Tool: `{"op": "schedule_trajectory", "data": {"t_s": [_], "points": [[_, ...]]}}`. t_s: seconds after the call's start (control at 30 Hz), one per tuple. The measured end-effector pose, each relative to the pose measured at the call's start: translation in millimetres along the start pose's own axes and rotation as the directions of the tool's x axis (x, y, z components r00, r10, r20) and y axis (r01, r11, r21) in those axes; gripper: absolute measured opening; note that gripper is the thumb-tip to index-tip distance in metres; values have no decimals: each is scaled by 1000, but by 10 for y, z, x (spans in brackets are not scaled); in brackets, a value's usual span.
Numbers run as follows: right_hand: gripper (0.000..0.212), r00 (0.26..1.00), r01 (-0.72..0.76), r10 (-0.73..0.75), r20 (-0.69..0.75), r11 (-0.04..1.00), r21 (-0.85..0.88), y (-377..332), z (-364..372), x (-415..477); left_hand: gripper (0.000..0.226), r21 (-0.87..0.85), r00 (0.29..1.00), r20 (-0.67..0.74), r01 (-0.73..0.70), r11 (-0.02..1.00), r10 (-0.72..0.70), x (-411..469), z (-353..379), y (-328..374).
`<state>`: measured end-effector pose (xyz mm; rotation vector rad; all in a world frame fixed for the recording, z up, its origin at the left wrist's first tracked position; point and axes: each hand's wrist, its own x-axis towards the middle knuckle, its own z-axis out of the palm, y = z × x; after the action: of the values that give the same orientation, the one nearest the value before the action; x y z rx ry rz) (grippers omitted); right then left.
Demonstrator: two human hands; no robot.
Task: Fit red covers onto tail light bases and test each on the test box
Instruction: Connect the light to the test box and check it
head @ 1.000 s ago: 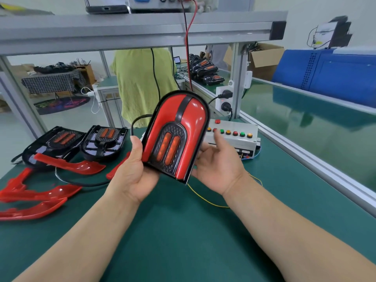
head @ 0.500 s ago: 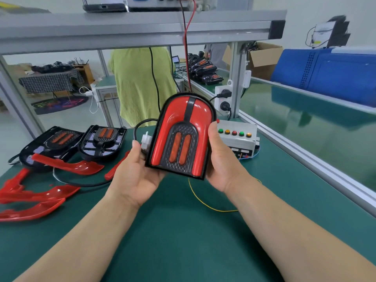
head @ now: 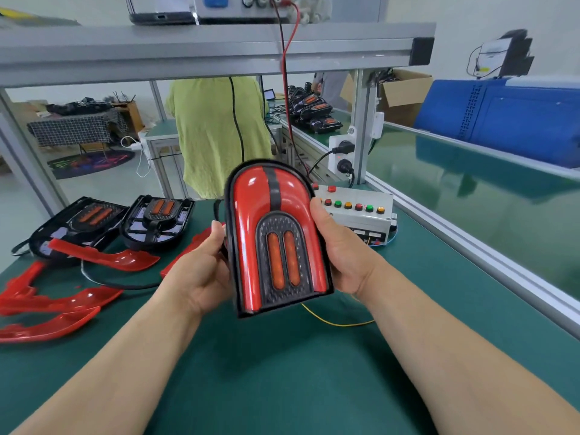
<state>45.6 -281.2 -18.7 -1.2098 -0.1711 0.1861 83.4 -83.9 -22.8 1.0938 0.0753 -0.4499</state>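
Just left of the test box (head: 361, 219), lifted clear of the counter (head: 282, 378): one assembled tail light (head: 277, 243), face to the camera, rounded end up, leaning slightly. The red cover (head: 248, 215) is seated on it, and the black base (head: 266, 162) shows as a rim all round. A dark arched panel in the lower half carries two orange oblong lenses side by side.

Both hands are on it. The left hand (head: 201, 271) grips the edge farther from the test box, with the thumb on the front rim and the fingers curled behind, out of sight. The right hand (head: 342, 255) grips the edge nearer the test box, with the thumb up along the rim and the fingers hidden behind. This hand overlaps the box's left end in view; contact cannot be told.

The test box is pale grey and sits on the counter. A row of round buttons in red, green and amber runs along its top, with two more red ones behind. A yellow wire (head: 335, 323) lies on the counter in front of the box, running under the held light.

Well left of the test box are two bare bases (head: 157, 221) lying face up side by side, each with orange lenses. Nearer the camera than these are loose red covers (head: 125, 260), several, one resting across the far-left base. A black cable (head: 119, 283) loops among them.

Directly behind the test box is a white socket block (head: 342, 152) with two black plugs in it. Behind and left of it, a person (head: 216, 133) in a yellow-green top stands beyond the counter. Far behind the box is a stack of finished lights (head: 317, 114). Right of the test box, a green belt (head: 470, 199) runs past an aluminium rail.
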Motion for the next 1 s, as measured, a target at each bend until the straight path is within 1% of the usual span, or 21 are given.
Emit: {"op": "schedule_trajectory", "data": {"t_s": [0.07, 0.13, 0.2, 0.27, 0.33, 0.47, 0.53, 0.63, 0.7, 0.8, 0.87, 0.93, 1.0], "points": [[65, 999, -36, 37, 15, 995, -91, -2, 5, -13, 31, 90, 998, -42, -48, 995, 52, -1, 1, 11], [66, 998, -63, 66, 19, 988, -140, -4, 24, -16, 21, 171, 991, -61, -108, 979, 120, -10, 14, 29], [65, 998, -60, 62, 11, 984, -166, -3, 52, -14, 17, 196, 983, -66, -156, 968, 172, -29, 37, 47], [62, 999, -45, 45, -3, 983, -180, 17, 71, -11, 22, 180, 977, -65, -191, 965, 205, -33, 49, 61], [61, 999, -40, 36, -26, 981, -189, 44, 82, -8, 30, 186, 974, -25, -216, 959, 224, -51, 72, 65], [76, 995, -76, 67, -73, 989, -131, 58, 52, 5, 35, 199, 966, 28, -258, 945, 257, -69, 76, 58], [75, 993, -80, 70, -98, 992, -101, 56, 38, 12, 34, 224, 967, 51, -255, 941, 250, -74, 100, 49], [68, 987, -86, 78, -139, 995, -49, 66, 56, 24, 28, 264, 974, 8, -220, 939, 226, -75, 150, 17], [68, 984, -77, 71, -166, 996, -33, 81, 78, 33, 31, 251, 973, -65, -201, 947, 224, -66, 153, -3], [64, 977, -56, 45, -207, 997, -47, 115, 108, 42, 16, 213, 959, -192, -165, 963, 207, -41, 123, -22], [60, 972, -49, 32, -233, 996, -68, 142, 123, 53, 21, 229, 953, -236, -137, 964, 191, -13, 107, -35], [57, 967, -47, 26, -253, 996, -76, 161, 131, 67, 26, 250, 958, -231, -111, 962, 171, -1, 108, -32], [56, 961, -47, 23, -275, 996, -82, 160, 136, 77, 31, 214, 966, -209, -109, 971, 154, -16, 128, -21]]}}
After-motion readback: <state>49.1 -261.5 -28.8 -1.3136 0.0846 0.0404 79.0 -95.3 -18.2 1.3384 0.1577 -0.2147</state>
